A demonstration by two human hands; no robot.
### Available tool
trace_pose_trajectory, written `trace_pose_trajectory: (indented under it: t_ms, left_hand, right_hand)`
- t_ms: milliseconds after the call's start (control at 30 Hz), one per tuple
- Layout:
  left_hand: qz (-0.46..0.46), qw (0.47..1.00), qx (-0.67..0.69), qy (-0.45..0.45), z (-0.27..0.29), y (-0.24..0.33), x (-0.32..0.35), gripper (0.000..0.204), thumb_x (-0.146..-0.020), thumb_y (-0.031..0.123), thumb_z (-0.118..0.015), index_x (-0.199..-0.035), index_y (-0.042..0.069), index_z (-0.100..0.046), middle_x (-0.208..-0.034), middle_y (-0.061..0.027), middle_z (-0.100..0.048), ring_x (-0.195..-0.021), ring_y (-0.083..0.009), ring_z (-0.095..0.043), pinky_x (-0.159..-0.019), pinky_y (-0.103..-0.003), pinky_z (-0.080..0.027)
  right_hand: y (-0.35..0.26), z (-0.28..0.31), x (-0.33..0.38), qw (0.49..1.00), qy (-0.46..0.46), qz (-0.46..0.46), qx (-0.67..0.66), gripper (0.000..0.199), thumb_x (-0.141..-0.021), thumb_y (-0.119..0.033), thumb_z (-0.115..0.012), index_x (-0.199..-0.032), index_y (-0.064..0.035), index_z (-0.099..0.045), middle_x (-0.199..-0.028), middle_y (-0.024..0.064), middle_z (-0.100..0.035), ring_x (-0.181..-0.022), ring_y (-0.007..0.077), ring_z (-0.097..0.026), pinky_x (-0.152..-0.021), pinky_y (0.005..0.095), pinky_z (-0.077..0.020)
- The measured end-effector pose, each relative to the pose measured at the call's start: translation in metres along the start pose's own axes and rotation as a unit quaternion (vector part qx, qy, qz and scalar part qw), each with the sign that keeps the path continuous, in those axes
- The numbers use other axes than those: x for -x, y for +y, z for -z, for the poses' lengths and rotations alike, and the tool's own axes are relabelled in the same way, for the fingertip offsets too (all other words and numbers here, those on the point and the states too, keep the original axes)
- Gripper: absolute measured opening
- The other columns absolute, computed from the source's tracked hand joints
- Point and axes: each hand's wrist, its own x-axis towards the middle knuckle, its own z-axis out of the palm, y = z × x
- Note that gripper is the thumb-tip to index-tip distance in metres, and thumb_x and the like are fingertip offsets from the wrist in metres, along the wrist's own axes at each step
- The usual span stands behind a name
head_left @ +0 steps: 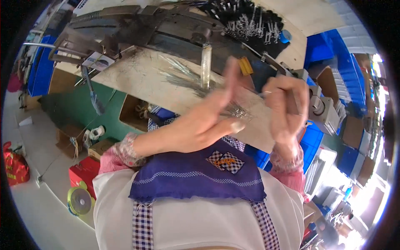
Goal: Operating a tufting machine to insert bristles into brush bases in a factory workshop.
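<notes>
My left hand (208,121) is raised over the beige workbench (137,79), fingers stretched out and blurred, thumb tip low near a small cluster of thin metal wires (238,111). I cannot see anything clamped in it. To its right, my right hand (285,109) is curled into a fist around a dark, handle-like object (293,104); a thin metal end sticks out to its left. The two hands are apart. More loose silver wires (181,77) lie on the bench beyond my left hand, beside an upright clear tube (206,66).
A long dark metal machine (166,31) runs along the bench's far side, with several metal clips (246,23) on a black mat behind it. A grey motor unit (323,110) and blue crates (329,54) stand right. Cardboard boxes, a green fan (79,201) and a red bag (14,164) sit on the floor left.
</notes>
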Motion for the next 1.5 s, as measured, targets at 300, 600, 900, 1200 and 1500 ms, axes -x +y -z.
trace_pose_trajectory:
  t_ms: [300,600,900,1200,1500]
  left_hand:
    - [0.301,0.938,0.17,0.028,0.019,-0.062,0.015,0.027,-0.102,0.027,-0.041,-0.099,0.003,-0.053,-0.085,-0.0052,-0.054,-0.08,-0.0146,-0.056,-0.075,-0.03,-0.048]
    - [0.367,0.654,0.657,0.072,0.044,0.004,-0.055,0.019,-0.1,0.021,-0.046,-0.087,0.009,-0.052,-0.075,0.0,-0.043,-0.043,-0.0027,-0.027,-0.033,-0.018,-0.018]
    - [0.125,0.926,0.355,0.023,0.099,-0.025,0.009,0.026,-0.093,0.023,-0.057,-0.079,0.002,-0.064,-0.051,-0.0008,-0.048,-0.043,-0.0128,-0.046,-0.04,-0.028,-0.037]
    - [0.416,0.856,0.2,-0.235,-0.017,-0.093,-0.106,0.025,-0.087,0.023,-0.058,-0.08,0.003,-0.071,-0.05,-0.0008,-0.044,-0.05,-0.01,-0.043,-0.049,-0.031,-0.035]
    - [0.191,0.917,-0.142,-0.321,0.021,-0.043,-0.114,0.029,-0.084,0.023,-0.057,-0.071,-0.002,-0.065,-0.06,-0.0188,-0.058,-0.057,-0.036,-0.058,-0.057,-0.042,-0.046]
  right_hand:
    - [0.032,0.017,-0.036,0.943,-0.034,0.07,0.323,0.011,-0.086,-0.005,-0.061,-0.095,-0.002,-0.064,-0.094,0.0127,-0.06,-0.077,0.0239,-0.063,-0.066,0.0332,-0.0506]
    - [0.048,-0.009,-0.064,0.868,-0.14,0.146,0.454,0.013,-0.074,-0.009,-0.059,-0.086,-0.0045,-0.058,-0.083,0.0075,-0.054,-0.085,0.0231,-0.058,-0.07,0.0323,-0.0527]
    - [0.041,0.005,-0.07,0.911,-0.127,0.144,0.365,0.011,-0.076,-0.01,-0.059,-0.085,-0.004,-0.057,-0.079,0.0091,-0.054,-0.077,0.0249,-0.059,-0.068,0.0328,-0.0527]
    - [0.099,0.059,-0.149,0.886,-0.181,0.028,0.427,0.022,-0.083,-0.022,-0.064,-0.094,-0.0033,-0.065,-0.08,0.0141,-0.06,-0.083,0.0286,-0.062,-0.072,0.0364,-0.0506]
    - [0.041,0.032,-0.091,0.94,-0.166,0.185,0.234,0.017,-0.073,-0.013,-0.072,-0.081,-0.0021,-0.061,-0.079,0.0098,-0.057,-0.078,0.0278,-0.059,-0.065,0.0355,-0.0481]
